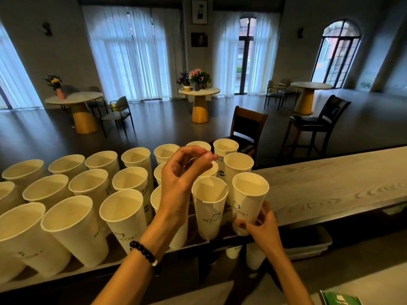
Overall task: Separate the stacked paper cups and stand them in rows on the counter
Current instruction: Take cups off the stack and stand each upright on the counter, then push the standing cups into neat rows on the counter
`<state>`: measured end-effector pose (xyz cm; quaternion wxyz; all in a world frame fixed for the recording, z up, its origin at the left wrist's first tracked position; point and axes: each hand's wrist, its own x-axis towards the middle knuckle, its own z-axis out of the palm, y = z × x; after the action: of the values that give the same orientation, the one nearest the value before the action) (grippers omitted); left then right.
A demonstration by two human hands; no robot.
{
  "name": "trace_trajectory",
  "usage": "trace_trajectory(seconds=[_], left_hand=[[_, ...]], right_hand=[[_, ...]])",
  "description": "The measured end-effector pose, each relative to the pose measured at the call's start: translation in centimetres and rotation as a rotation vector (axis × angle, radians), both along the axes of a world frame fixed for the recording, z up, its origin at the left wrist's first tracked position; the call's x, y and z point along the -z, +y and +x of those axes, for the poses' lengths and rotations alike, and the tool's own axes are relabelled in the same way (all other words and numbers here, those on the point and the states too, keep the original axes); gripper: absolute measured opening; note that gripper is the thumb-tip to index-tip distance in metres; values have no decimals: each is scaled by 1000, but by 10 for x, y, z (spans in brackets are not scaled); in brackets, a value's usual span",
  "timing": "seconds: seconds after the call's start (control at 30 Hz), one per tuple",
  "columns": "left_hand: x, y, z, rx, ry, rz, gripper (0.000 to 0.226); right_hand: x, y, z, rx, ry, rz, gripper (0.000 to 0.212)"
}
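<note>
Several white paper cups with black print stand upright in rows on the grey wood-grain counter (319,186), filling its left part. My right hand (262,225) grips the lower half of one cup (250,194) at the right end of the front row, next to a dented cup (210,205). My left hand (182,172), with a dark bead bracelet on its wrist, hovers above the cups with its fingers curled apart and nothing in them. It hides parts of some cups behind it. More cups (253,256) show below the counter edge, under my right hand.
The counter's right part stretches away bare. Two dark bar chairs (248,126) (317,122) stand behind it. Round café tables with flowers (199,91) fill the room beyond. A green card (339,298) lies at the lower right. A tray (308,245) sits on a shelf under the counter.
</note>
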<state>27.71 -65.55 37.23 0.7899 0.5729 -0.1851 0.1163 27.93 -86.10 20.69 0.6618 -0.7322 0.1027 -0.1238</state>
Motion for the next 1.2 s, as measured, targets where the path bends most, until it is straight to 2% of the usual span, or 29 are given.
trace_trajectory(seconds=[0.2,0.4,0.47,0.57,0.67,0.77,0.83,1.0,1.1,1.2], left_hand=[[5,5,-8,21,-20,-1,36],[7,21,-19,35,14,5,20],[9,31,-25,36,27,19,14],[13,48,-39,31,39,4,19],[15,74,-57,46,47,-7,21],[19,115,-77,68,52,46,15],[24,152,-90,70,56,83,16],[37,248,-127,6,89,185,5],[50,315,-152,-93,103,265,7],[57,382,-176,-212,146,322,7]], right_hand=[[2,-3,1,-24,1,10,92],[2,-5,-18,87,-29,-34,106],[0,2,-31,228,-67,-21,95],[-10,24,-56,415,-161,35,67],[-29,58,-83,420,-279,12,44],[-45,106,-111,344,-313,-6,27],[-48,150,-127,204,-277,-1,21],[-41,280,-141,-194,-127,-11,14],[-29,366,-143,-441,-58,-13,12],[-25,442,-145,-660,-32,-7,18]])
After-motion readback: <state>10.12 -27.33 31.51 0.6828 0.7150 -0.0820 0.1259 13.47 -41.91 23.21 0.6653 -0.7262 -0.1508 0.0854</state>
